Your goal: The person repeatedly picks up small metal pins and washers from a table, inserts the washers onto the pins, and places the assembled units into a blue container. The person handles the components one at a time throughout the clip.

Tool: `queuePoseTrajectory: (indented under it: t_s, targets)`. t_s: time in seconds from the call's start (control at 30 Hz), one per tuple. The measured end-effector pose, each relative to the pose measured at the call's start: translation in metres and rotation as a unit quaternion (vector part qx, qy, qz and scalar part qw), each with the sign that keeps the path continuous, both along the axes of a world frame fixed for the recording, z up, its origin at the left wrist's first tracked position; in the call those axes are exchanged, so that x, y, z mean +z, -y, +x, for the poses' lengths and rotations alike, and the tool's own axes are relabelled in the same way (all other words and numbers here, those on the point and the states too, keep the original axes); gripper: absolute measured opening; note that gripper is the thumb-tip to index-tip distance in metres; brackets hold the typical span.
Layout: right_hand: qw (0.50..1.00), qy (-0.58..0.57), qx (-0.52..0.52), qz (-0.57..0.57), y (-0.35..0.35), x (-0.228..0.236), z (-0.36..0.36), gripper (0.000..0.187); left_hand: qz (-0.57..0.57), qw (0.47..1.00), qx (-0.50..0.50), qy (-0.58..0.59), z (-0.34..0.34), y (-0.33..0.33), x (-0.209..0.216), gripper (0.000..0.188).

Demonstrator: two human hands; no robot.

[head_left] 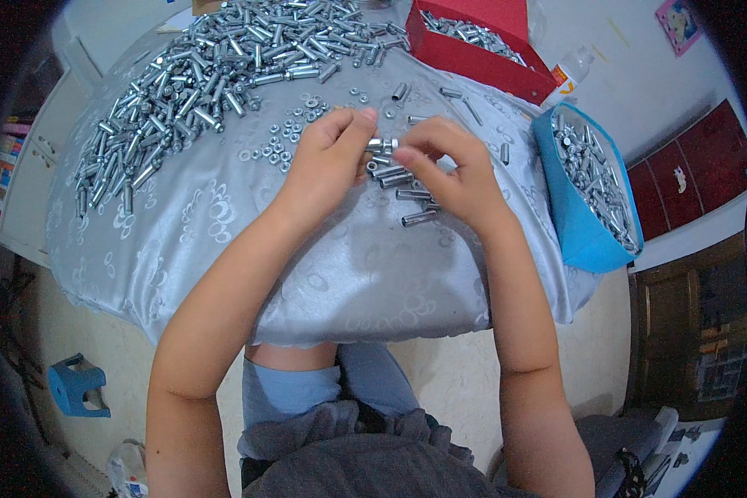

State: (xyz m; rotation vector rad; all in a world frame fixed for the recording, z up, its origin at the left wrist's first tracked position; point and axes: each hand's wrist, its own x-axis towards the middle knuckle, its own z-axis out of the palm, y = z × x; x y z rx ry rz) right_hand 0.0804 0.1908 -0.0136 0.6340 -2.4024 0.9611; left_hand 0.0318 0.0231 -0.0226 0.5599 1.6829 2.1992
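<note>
My left hand (328,158) is closed, thumb and fingers pinching a silvery expansion bolt (380,145) that points to the right. At that bolt's right end, the curled thumb and fingertips of my right hand (452,166) close in on it; they partly cover the tip. Just below the hands lie several loose metal sleeves (419,217), some partly under my right hand. Left of my left hand are scattered small nuts (275,149). Beyond my right hand, thin bolt pins (472,111) rest on the grey cloth.
A large heap of metal bolts (216,79) covers the table's far left. A red box (481,62) and a blue bin (577,207), both holding metal parts, stand far right and right. Between them is a plastic bottle (571,73). The patterned tablecloth (199,249) hangs over the near edge.
</note>
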Motion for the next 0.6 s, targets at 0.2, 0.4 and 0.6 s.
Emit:
queuePoseTrajectory:
  t_s: [0.2, 0.4, 0.6]
  targets:
    - [0.995, 0.038, -0.027, -0.093, 0.013, 0.008, 0.008, 0.025, 0.001, 1.000, -0.011, 0.017, 0.004, 0.000, 0.002, 0.027]
    - [0.998, 0.043, -0.031, -0.036, 0.009, 0.008, 0.008, 0.031, -0.005, 1.000, -0.019, 0.007, 0.004, 0.001, 0.000, 0.027]
    - [0.999, 0.042, -0.009, 0.001, -0.001, 0.000, 0.003, 0.030, -0.002, 1.000, -0.008, 0.020, 0.002, 0.001, 0.001, 0.030]
